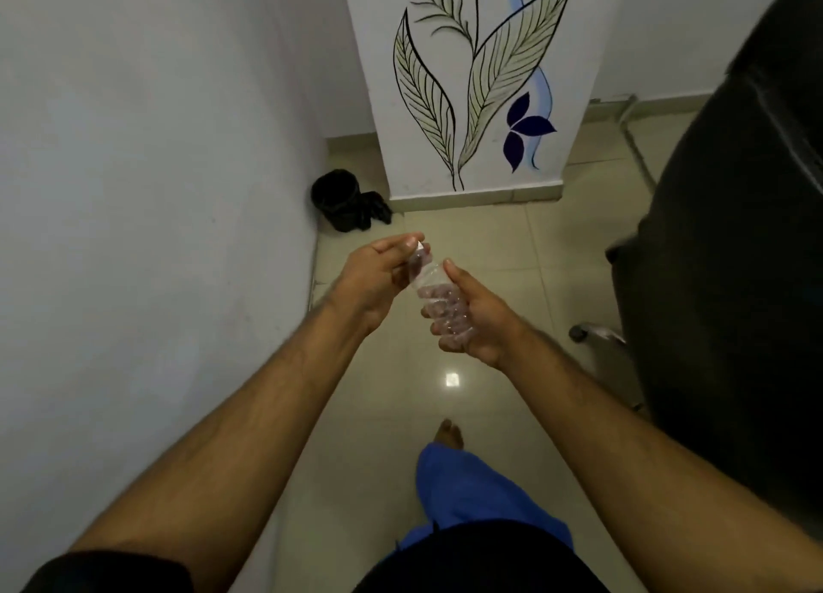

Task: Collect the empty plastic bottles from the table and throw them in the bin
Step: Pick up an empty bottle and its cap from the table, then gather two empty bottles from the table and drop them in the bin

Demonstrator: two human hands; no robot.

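A clear, empty plastic bottle (pixel 434 289) is held in front of me over the floor, tilted with its neck up and to the left. My right hand (pixel 474 316) wraps around its ribbed body. My left hand (pixel 378 276) pinches the neck and cap end with thumb and fingers. A small black bin (pixel 336 198) lined with a black bag stands on the floor in the corner ahead, beyond both hands, between the left wall and a painted pillar.
A white pillar (pixel 472 85) painted with leaves stands straight ahead. A black office chair (pixel 730 254) fills the right side, its wheeled base near my right arm. The white wall runs along the left. Glossy beige floor tiles (pixel 490 245) lie between me and the bin.
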